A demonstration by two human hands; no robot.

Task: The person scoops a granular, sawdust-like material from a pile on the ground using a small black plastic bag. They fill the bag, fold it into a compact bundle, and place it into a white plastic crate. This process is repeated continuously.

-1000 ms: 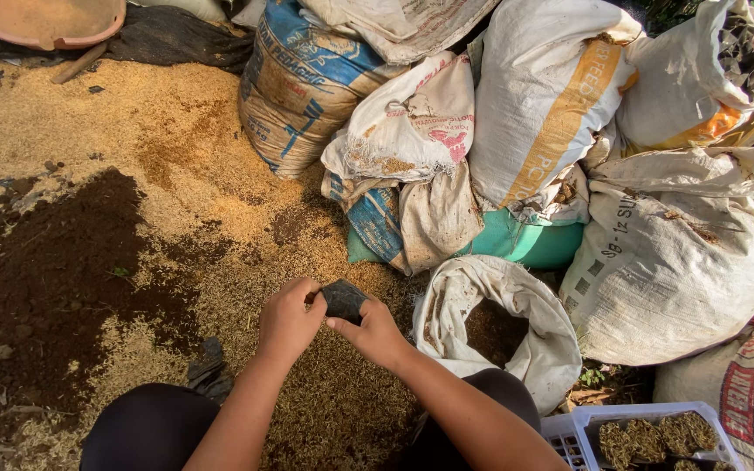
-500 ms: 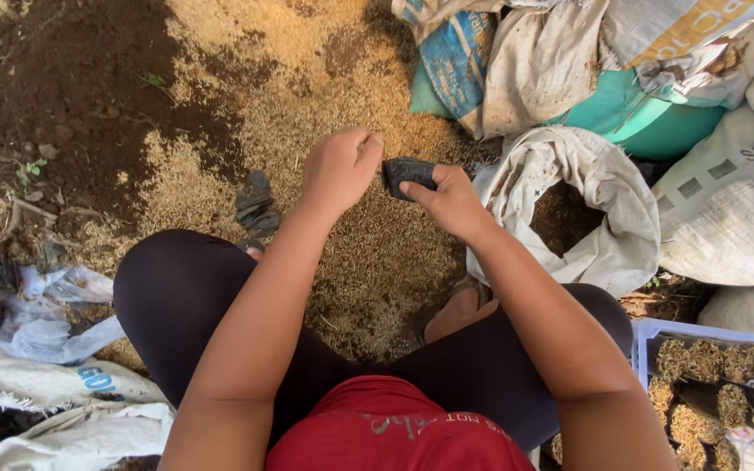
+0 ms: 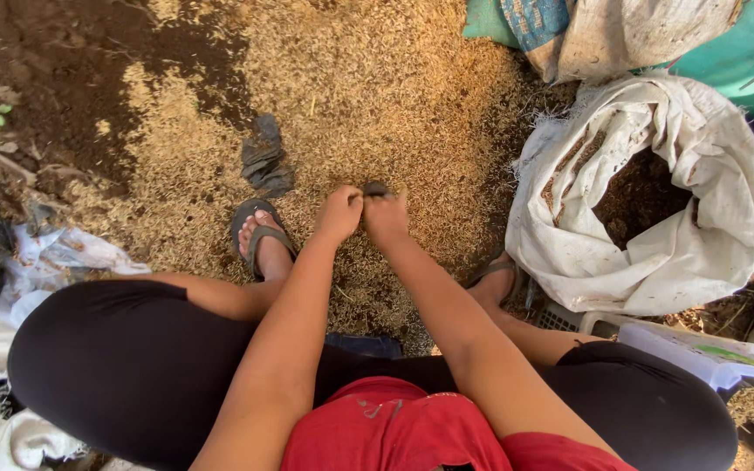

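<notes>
Small dark thing [image 3: 375, 187] mostly hidden between both hands [image 3: 363, 215].

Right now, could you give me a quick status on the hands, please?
Left hand and right hand together, pinching small dark pouch. Over husks. Open sack right, apart.

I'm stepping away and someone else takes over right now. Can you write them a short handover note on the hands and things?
Left hand and right hand meet over the husk pile, both pinching a small black bag.
More black bags lie on the husks left of the hands.
Open white sack with dark soil stands to the right; white crate beside the right knee.
The held bag looks flat, not yet filled.
</notes>
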